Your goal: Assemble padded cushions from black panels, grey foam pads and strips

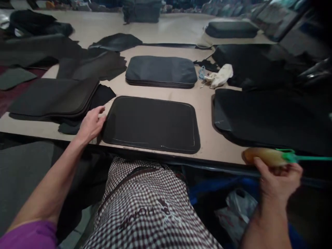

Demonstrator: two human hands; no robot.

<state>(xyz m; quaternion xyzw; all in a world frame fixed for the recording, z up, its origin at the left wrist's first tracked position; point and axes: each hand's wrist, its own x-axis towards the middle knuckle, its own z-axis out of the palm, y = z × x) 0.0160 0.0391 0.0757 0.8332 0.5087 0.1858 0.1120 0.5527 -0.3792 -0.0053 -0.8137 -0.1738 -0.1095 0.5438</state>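
A flat black rectangular panel (pixel 153 123) with rounded corners and a stitched border lies on the beige table (pixel 207 107) right in front of me. My left hand (pixel 90 122) rests at its left edge, fingers touching the rim. My right hand (pixel 278 176) is at the table's front edge on the right, closed around a tan-handled tool with a green shaft (pixel 269 157) that points right. A stack of dark padded panels (pixel 161 71) sits behind the flat panel.
Piles of black sheets lie at the left (pixel 52 97) and right (pixel 272 116). A white cloth (pixel 220 76) lies beside the padded stack. A dark cushion (pixel 230 29) and a bag (pixel 141 12) stand at the back. My checkered apron (pixel 147 207) is below.
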